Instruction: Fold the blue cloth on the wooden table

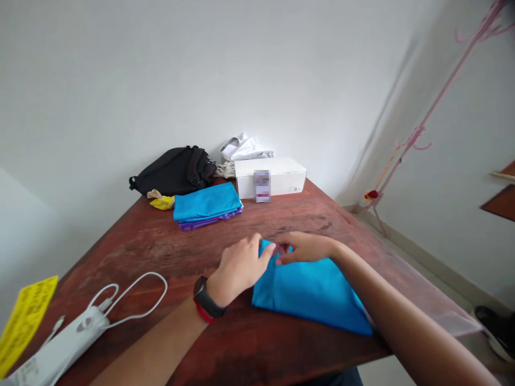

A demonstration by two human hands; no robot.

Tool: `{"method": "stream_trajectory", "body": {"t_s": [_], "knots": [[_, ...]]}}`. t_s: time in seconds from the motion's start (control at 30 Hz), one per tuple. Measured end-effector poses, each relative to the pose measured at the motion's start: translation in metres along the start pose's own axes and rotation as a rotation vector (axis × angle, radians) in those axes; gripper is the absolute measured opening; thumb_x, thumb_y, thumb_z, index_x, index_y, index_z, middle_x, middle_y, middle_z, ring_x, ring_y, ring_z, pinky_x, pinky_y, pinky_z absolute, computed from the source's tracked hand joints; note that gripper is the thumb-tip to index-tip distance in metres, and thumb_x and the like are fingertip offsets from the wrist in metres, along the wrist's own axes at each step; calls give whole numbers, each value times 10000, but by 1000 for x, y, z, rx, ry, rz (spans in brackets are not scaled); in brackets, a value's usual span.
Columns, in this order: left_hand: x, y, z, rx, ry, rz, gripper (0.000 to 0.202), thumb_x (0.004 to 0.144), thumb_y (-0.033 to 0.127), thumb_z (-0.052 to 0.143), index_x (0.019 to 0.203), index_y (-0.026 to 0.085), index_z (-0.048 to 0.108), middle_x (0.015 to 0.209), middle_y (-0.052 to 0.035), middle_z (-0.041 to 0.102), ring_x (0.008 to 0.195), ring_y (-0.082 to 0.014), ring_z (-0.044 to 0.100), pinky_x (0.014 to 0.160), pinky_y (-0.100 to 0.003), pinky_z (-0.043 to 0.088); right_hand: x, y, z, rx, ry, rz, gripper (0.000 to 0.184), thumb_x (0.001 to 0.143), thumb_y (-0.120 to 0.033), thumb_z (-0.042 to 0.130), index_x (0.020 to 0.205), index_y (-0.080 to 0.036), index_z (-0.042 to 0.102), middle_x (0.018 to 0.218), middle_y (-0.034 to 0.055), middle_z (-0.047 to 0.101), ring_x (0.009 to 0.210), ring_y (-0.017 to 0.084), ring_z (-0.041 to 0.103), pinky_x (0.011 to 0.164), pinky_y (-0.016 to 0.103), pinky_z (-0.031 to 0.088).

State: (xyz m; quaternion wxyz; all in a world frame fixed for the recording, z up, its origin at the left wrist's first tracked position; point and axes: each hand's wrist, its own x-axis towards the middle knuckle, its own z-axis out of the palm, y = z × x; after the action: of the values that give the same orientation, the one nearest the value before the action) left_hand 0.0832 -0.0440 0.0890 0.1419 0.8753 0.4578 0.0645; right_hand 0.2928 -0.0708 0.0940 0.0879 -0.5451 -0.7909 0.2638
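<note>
Cloth (pixel 314 292) lies within easy reach; left hand (pixel 241 265) clamps fingers on its corner, likely steadying it; right hand (pixel 309 246) has unclear grip.

Nothing I can read from here. Yellow label (pixel 29 324) left of power strip (pixel 74 343): dark lettering, blurred. Strip's own sticker (pixel 29 371): illegible. Right of strip, farther back: white box (pixel 277 167), print too tiny; small packet (pixel 262 186), pixelated.

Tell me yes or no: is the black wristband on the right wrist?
No, the black wristband sits on the wrist of the left hand, while the right hand has a bare wrist.
</note>
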Motion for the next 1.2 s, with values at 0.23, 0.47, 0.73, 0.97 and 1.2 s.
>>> {"method": "stream_trajectory", "body": {"t_s": [0.23,0.47,0.73,0.97,1.2], "knots": [[24,-25,12,125,-165,-98,558,936,670,404,891,193,690,985,-180,762,931,-395,727,763,-475,531,-1,51,26,-56,102,217,487,723,-483,794,1087,-180,682,1054,103,739,914,310,681,726,349,490],[25,-29,24,49,-157,-90,443,858,676,558,913,248,662,989,-96,762,932,-343,715,749,-406,505,3,63,26,-64,86,345,583,654,-647,786,1011,-198,682,991,96,746,855,314,687,652,335,455],[22,-30,32,-31,-179,-53,507,786,743,619,860,244,668,951,-56,757,884,-301,700,655,-334,439,8,64,23,-39,37,362,447,683,-629,766,687,-195,658,719,42,685,699,238,647,563,289,361],[25,-29,35,-38,-209,-48,483,780,720,641,752,238,658,831,-42,748,759,-261,683,582,-296,335,12,64,28,-56,75,299,398,711,-569,766,763,-198,631,785,45,687,770,247,642,570,284,325],[25,-30,35,-86,-194,-1,430,784,649,679,712,228,628,771,-21,714,730,-231,651,571,-284,279,12,62,28,14,91,280,434,725,-499,789,990,-178,665,989,80,722,866,257,653,638,280,388]]}}
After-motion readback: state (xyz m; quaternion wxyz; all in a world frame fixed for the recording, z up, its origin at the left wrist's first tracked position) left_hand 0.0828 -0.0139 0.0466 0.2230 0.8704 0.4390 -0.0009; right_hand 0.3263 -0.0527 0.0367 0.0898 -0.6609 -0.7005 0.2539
